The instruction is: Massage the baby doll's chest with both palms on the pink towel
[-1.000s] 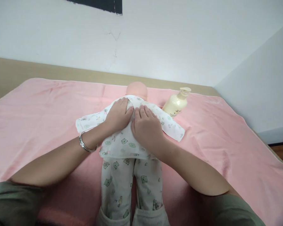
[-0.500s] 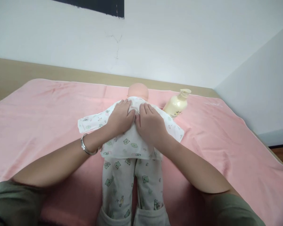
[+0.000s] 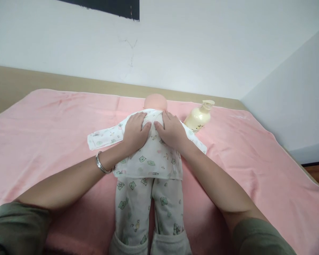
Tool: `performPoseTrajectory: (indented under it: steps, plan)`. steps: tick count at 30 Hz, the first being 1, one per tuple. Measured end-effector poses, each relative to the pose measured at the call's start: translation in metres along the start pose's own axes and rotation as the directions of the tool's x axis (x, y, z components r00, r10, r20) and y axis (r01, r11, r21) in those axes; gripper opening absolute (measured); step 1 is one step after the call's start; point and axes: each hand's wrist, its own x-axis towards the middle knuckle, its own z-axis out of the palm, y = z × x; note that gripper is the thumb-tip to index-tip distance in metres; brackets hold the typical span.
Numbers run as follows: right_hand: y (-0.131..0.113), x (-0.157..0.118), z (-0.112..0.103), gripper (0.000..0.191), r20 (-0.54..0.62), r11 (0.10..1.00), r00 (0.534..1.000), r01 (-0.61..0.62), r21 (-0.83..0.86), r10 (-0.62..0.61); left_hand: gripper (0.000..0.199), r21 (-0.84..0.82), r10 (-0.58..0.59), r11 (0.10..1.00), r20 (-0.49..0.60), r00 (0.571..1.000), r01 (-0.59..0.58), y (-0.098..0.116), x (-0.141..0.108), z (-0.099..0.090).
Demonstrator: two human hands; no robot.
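A doll lies on a pink blanket, its bald head [image 3: 155, 101] at the far end and its face not visible. It wears a white printed top [image 3: 149, 163] and matching pants [image 3: 166, 205]. My left hand [image 3: 136, 131] lies open on the upper left of the top, thumb pointing toward the middle. On the upper right rests my right hand [image 3: 172, 131], also open, with its thumb toward the middle. A narrow strip of cloth shows between the two thumbs.
A cream pump bottle [image 3: 199, 117] lies tilted beside the doll's right-side sleeve. The pink blanket [image 3: 55, 124] covers a wooden surface [image 3: 21, 76] that meets a white wall [image 3: 188, 46]. A dark panel [image 3: 117, 6] is at the top.
My right hand has shifted slightly outward and away from me on the top, and its thumb has spread. My left hand has moved slightly. The thumbs are now farther from each other.
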Motion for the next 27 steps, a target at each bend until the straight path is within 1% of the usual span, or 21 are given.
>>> performPoseTrajectory:
  steps: [2, 4, 7, 9, 11, 14, 16, 18, 20, 22, 24, 26, 27]
  plan:
    - [0.0, -0.002, 0.003, 0.048, -0.012, 1.0, 1.0, 0.007, 0.002, -0.007, 0.055, 0.006, -0.001, 1.0, 0.002, 1.0, 0.001, 0.002, -0.003, -0.001]
    - [0.001, -0.002, 0.002, 0.047, -0.008, 1.0, 1.0, 0.015, 0.0, -0.015, 0.057, 0.031, -0.008, 1.0, 0.019, 1.0, 0.008, 0.009, -0.011, -0.003]
    - [0.004, 0.002, -0.006, 0.044, 0.053, 0.999, 0.998, 0.04, -0.009, -0.04, 0.061, 0.062, 0.009, 0.998, 0.107, 0.994, -0.016, 0.022, -0.028, -0.007]
    - [0.002, 0.0, -0.012, 0.041, 0.103, 0.998, 0.993, 0.062, -0.031, -0.058, 0.061, 0.047, 0.017, 0.999, 0.173, 0.985, -0.026, 0.028, -0.034, -0.01]
    - [-0.006, -0.009, -0.015, 0.04, 0.096, 0.988, 0.992, 0.098, -0.115, -0.088, 0.06, 0.015, 0.008, 1.0, 0.198, 0.98, -0.011, 0.027, -0.03, -0.011]
    - [-0.024, -0.031, -0.01, 0.047, 0.01, 0.944, 0.99, 0.134, -0.301, -0.138, 0.059, -0.01, -0.023, 1.0, 0.175, 0.984, 0.025, 0.016, -0.012, -0.01]
    - [-0.034, -0.044, -0.005, 0.048, -0.029, 0.924, 0.988, 0.129, -0.361, -0.15, 0.058, -0.001, -0.03, 1.0, 0.166, 0.986, 0.031, 0.008, -0.001, -0.009]
    - [-0.037, -0.05, -0.002, 0.046, -0.045, 0.921, 0.987, 0.125, -0.369, -0.152, 0.056, 0.028, -0.021, 0.999, 0.158, 0.987, 0.017, 0.005, 0.003, -0.008]
    - [-0.035, -0.05, -0.003, 0.044, -0.05, 0.921, 0.982, 0.151, -0.36, -0.18, 0.055, 0.066, 0.001, 0.998, 0.142, 0.99, -0.01, 0.008, -0.001, -0.009]
    - [-0.03, -0.047, -0.008, 0.042, -0.022, 0.911, 0.97, 0.22, -0.349, -0.242, 0.054, 0.097, 0.045, 0.994, 0.125, 0.991, -0.057, 0.014, -0.01, -0.01]
    - [-0.026, -0.044, -0.014, 0.042, 0.033, 0.904, 0.96, 0.274, -0.329, -0.279, 0.052, 0.116, 0.109, 0.985, 0.137, 0.985, -0.125, 0.019, -0.017, -0.012]
    - [-0.023, -0.041, -0.018, 0.044, 0.071, 0.917, 0.963, 0.271, -0.294, -0.262, 0.05, 0.124, 0.139, 0.979, 0.163, 0.977, -0.16, 0.022, -0.019, -0.014]
    - [-0.022, -0.039, -0.019, 0.045, 0.071, 0.929, 0.967, 0.253, -0.269, -0.243, 0.049, 0.123, 0.132, 0.98, 0.173, 0.976, -0.154, 0.022, -0.019, -0.016]
